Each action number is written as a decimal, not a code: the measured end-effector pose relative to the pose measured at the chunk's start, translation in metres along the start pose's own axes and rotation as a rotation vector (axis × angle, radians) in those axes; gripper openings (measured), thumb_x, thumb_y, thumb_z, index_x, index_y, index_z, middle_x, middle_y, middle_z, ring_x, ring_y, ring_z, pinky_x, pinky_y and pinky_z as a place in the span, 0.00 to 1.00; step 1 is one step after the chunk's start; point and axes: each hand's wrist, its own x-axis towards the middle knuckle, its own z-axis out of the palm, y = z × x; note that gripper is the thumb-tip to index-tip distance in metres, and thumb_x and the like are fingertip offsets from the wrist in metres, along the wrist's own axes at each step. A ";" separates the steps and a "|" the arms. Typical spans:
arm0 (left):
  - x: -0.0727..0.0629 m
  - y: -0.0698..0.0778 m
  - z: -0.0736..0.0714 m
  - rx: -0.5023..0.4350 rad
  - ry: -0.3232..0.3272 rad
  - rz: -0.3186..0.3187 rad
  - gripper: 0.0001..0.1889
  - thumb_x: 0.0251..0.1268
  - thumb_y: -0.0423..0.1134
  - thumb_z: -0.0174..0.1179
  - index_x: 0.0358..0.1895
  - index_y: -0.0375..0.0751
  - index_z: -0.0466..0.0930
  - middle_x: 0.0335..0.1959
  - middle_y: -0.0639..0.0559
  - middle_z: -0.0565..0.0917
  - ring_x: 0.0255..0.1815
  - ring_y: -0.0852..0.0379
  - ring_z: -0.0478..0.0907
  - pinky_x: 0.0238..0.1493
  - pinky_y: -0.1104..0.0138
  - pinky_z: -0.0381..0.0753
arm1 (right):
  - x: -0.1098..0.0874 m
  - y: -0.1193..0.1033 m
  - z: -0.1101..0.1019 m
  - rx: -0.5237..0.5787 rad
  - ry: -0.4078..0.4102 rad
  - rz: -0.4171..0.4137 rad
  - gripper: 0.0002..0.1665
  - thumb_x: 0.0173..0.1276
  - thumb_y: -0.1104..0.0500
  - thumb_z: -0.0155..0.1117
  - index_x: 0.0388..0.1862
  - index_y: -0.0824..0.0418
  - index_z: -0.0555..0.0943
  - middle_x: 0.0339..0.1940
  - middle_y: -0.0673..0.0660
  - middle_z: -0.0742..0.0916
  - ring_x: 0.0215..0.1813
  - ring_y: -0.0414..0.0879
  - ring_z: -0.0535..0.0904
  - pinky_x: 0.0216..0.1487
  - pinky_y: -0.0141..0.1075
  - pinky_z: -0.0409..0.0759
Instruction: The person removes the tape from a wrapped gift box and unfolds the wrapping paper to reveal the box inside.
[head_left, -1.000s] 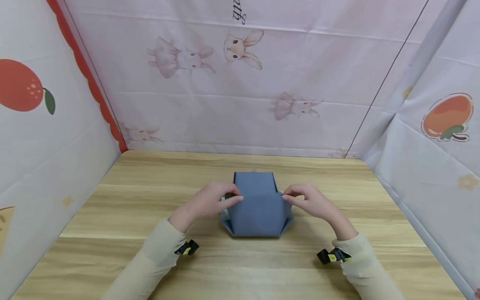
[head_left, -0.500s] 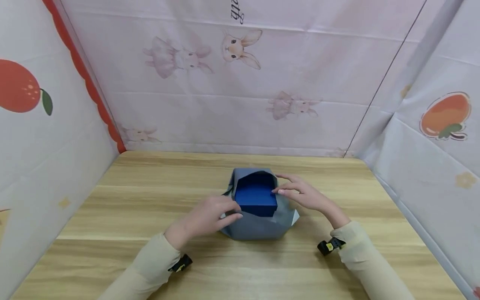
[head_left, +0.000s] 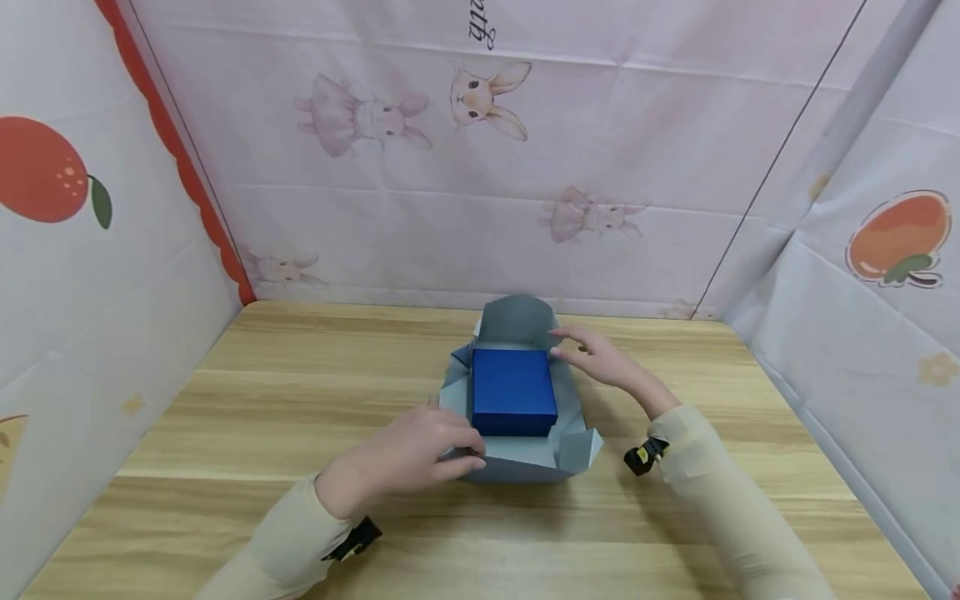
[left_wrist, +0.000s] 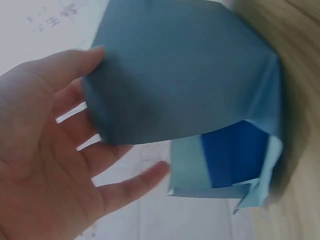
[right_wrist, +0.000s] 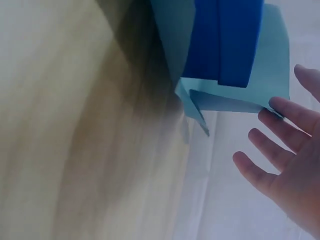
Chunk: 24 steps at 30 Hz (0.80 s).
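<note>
A blue lidded box [head_left: 513,381] sits on a sheet of grey-blue wrapping paper [head_left: 519,320], whose creased flaps stand up around it. My left hand [head_left: 411,446] pinches the near flap at its left side; in the left wrist view the thumb lies on the outer face of the paper [left_wrist: 180,75], with fingers behind it. My right hand [head_left: 606,358] is at the far right of the box, its fingers spread. In the right wrist view, a fingertip touches the edge of the far flap [right_wrist: 275,55], and the thumb stands apart from it.
All this lies on a wood-grain table [head_left: 300,375]. A printed cloth [head_left: 420,225] with rabbits hangs behind it, and cloth walls with fruit prints [head_left: 896,237] stand at both sides. A small black camera [head_left: 356,540] is strapped to each wrist.
The paper has opened out from over the box: its far flap now stands up at the back, the near flap has come forward. The left hand moved nearer, the right hand farther back.
</note>
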 end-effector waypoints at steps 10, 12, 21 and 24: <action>-0.009 0.011 -0.019 -0.305 -0.405 -0.087 0.18 0.70 0.56 0.55 0.54 0.54 0.84 0.51 0.66 0.84 0.51 0.72 0.79 0.54 0.72 0.78 | 0.018 0.012 -0.001 -0.111 0.014 0.088 0.32 0.74 0.51 0.57 0.71 0.66 0.67 0.71 0.69 0.71 0.73 0.65 0.64 0.68 0.60 0.65; -0.009 0.011 -0.017 -0.337 -0.455 -0.084 0.20 0.70 0.57 0.54 0.56 0.54 0.82 0.53 0.66 0.84 0.52 0.71 0.79 0.55 0.72 0.78 | 0.019 0.016 -0.001 -0.135 0.028 0.099 0.32 0.74 0.52 0.58 0.71 0.66 0.67 0.71 0.70 0.69 0.72 0.66 0.64 0.68 0.60 0.65; -0.008 0.009 0.005 -0.144 -0.566 -0.189 0.24 0.63 0.54 0.63 0.62 0.57 0.78 0.60 0.62 0.80 0.61 0.64 0.76 0.61 0.63 0.75 | 0.020 0.036 0.007 -0.314 0.064 0.098 0.31 0.71 0.52 0.62 0.67 0.65 0.71 0.77 0.73 0.58 0.76 0.71 0.53 0.72 0.65 0.55; -0.011 0.012 0.012 -0.088 -0.593 -0.249 0.28 0.60 0.55 0.66 0.65 0.60 0.75 0.64 0.57 0.77 0.66 0.57 0.73 0.64 0.54 0.72 | 0.019 0.040 0.011 -0.356 0.037 0.145 0.30 0.71 0.49 0.60 0.68 0.62 0.72 0.78 0.73 0.55 0.77 0.72 0.50 0.72 0.66 0.52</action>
